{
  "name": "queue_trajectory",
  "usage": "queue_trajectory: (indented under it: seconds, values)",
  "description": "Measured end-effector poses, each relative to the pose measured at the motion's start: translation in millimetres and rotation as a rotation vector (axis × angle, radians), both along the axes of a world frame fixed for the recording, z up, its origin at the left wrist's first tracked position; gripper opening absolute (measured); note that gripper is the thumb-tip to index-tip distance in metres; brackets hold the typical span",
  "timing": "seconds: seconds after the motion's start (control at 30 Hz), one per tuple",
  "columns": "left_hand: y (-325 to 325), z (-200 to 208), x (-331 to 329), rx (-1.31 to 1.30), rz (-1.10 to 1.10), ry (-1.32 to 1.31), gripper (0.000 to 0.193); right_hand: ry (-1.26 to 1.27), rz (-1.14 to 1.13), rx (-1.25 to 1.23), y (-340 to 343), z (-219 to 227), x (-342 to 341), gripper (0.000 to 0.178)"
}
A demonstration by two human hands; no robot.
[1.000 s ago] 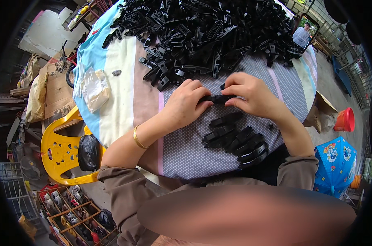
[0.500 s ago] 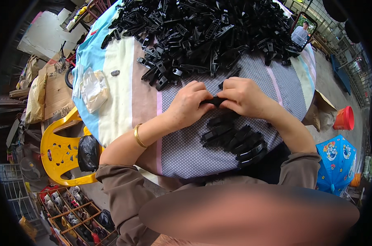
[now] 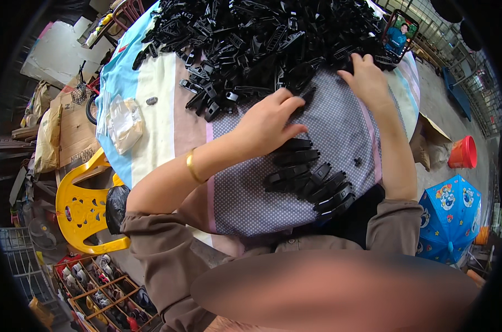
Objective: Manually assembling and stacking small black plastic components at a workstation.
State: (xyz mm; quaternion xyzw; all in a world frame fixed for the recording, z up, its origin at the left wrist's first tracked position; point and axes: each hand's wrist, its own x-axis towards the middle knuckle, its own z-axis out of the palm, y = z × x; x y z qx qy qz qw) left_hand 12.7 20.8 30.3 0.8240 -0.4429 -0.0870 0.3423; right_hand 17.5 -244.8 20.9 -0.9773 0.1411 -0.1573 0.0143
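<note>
My left hand (image 3: 270,122) has its thumb and fingers apart, just above the near row of black plastic clips (image 3: 296,156) on the dotted cloth. A slim black plastic piece (image 3: 308,98) lies by its fingertips; whether they touch cannot be made out. My right hand (image 3: 368,83) reaches to the right edge of a large heap of black plastic parts (image 3: 245,41), thumb and fingers spread. Nothing shows in its grasp. More finished-looking clips (image 3: 334,188) lie side by side near the table's front edge. A tiny black piece (image 3: 357,162) sits alone to their right.
A phone (image 3: 399,36) stands at the heap's right end. On the left of the striped cloth (image 3: 193,110) are a clear plastic bag (image 3: 125,123) and a small grey object (image 3: 152,101). A yellow chair (image 3: 79,205), a blue umbrella (image 3: 450,216) and a red bucket (image 3: 462,152) surround the table.
Both hands were together, pinching a black part. They have since parted: the right moved up and right to the heap, the left stayed near the row. The phone's picture has changed.
</note>
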Motion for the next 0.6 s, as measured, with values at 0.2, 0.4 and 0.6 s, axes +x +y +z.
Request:
queue_trajectory:
  seconds: [0.2, 0.4, 0.6]
  values:
    - [-14, -23, 11, 0.03, 0.062, -0.369, 0.037, -0.061, 0.406, 0.089, 49, -16, -11, 0.025]
    - [31, -7, -3, -0.023, 0.154, -0.02, 0.032, -0.187, 0.777, 0.37, 52, -6, -18, 0.03]
    - [48, -9, -7, -0.045, 0.263, -0.005, 0.03, -0.278, 0.756, 0.479, 60, 3, -29, 0.034]
